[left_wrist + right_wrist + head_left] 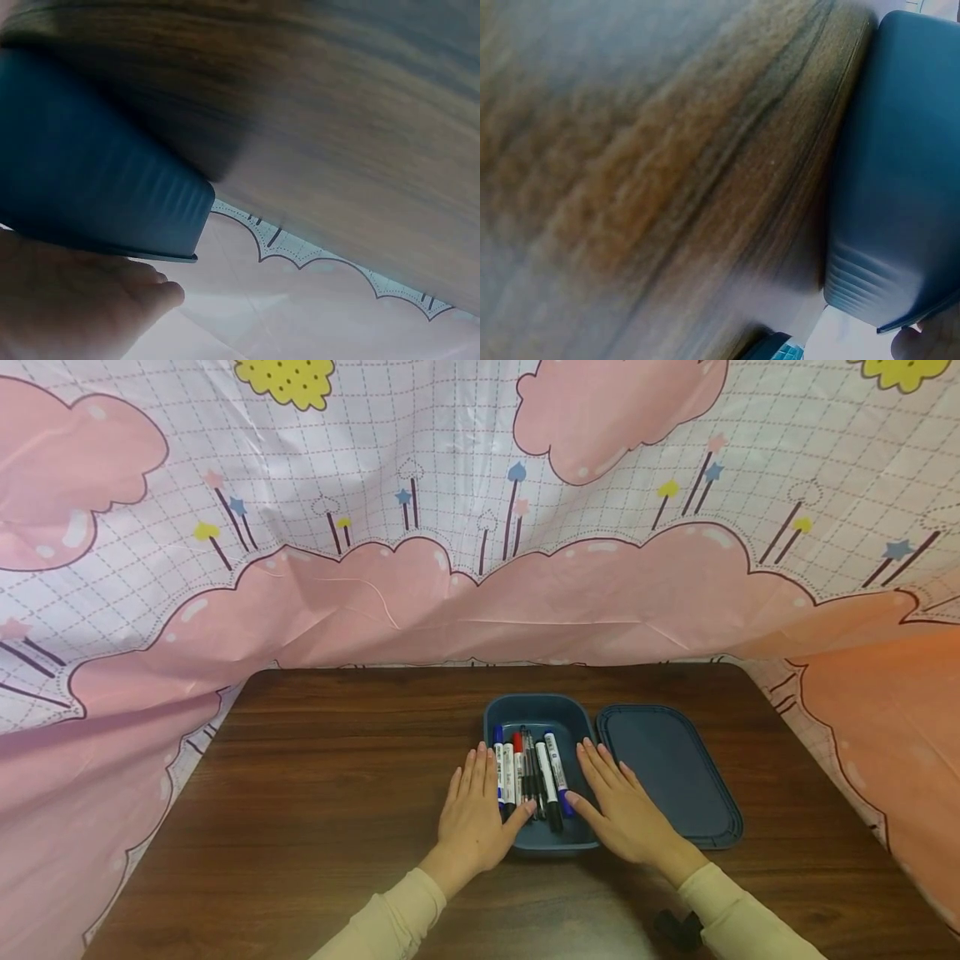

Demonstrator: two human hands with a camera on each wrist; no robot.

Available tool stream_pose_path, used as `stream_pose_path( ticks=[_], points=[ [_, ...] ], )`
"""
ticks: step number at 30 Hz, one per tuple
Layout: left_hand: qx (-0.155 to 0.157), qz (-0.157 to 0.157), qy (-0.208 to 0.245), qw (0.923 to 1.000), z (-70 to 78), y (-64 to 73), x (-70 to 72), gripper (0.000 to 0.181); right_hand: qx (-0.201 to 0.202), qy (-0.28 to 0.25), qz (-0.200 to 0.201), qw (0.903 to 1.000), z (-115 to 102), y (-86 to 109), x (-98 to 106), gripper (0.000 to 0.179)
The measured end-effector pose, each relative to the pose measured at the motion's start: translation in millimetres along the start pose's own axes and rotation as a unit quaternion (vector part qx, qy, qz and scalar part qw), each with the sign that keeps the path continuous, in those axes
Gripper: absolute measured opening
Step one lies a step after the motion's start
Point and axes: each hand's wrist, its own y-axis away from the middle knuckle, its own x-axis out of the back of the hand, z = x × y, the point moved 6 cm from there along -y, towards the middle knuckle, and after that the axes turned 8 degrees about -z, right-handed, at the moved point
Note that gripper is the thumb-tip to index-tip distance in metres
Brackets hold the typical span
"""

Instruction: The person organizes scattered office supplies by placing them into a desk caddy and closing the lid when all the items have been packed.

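A dark blue plastic box [538, 704] stands on the table, holding several white-barrelled markers [546, 772] with blue, black and red caps, and a few slim dark pens [528, 764] among them. Over its left rim lies my left hand [471, 818], fingers straight and together, thumb reaching over the inside. My right hand [626, 810] rests at the right rim in the same way, thumb near a blue-capped marker. Both wrist views show the box's outer side wall [105, 165], with left fingers [142, 292] beside the rim and a right fingertip [907, 343] at its corner.
A matching dark blue lid [667, 768] lies flat just right of the box. Near the right sleeve sits a small black object [678, 931]. Bare brown wood table [337, 777] extends to the left; a patterned pink and white curtain [450, 618] hangs behind.
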Motion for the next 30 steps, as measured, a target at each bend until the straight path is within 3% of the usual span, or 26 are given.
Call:
stream_pose_path(
  ticks=[30],
  points=[
    [0.003,-0.012,-0.003,0.9999,0.6,-1.4,0.2,0.091,0.002,-0.006,-0.009,0.9999,1.1,0.6,1.0,0.075]
  ],
)
